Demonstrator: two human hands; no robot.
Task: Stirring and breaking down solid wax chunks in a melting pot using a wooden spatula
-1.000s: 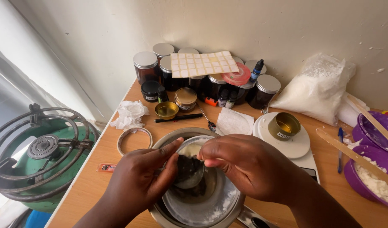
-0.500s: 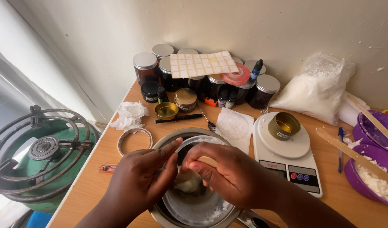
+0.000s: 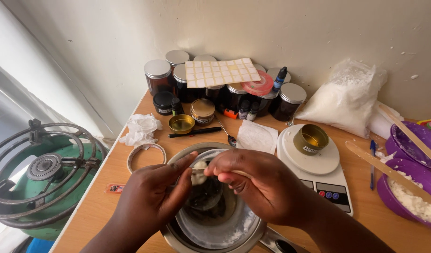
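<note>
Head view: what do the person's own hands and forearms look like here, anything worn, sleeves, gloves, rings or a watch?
Both are bare. The left hand and the right hand wear no gloves, and no rings show on the visible fingers. The forearms are uncovered as far as the picture's lower edge: no sleeves, watch or bracelet in view. The nails are short and unpainted.

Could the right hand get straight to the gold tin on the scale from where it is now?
Probably yes. The right hand is over the pan, and the gold tin stands open on the scale just beyond it, with nothing between. The hand does seem to pinch a small stick, though.
</note>
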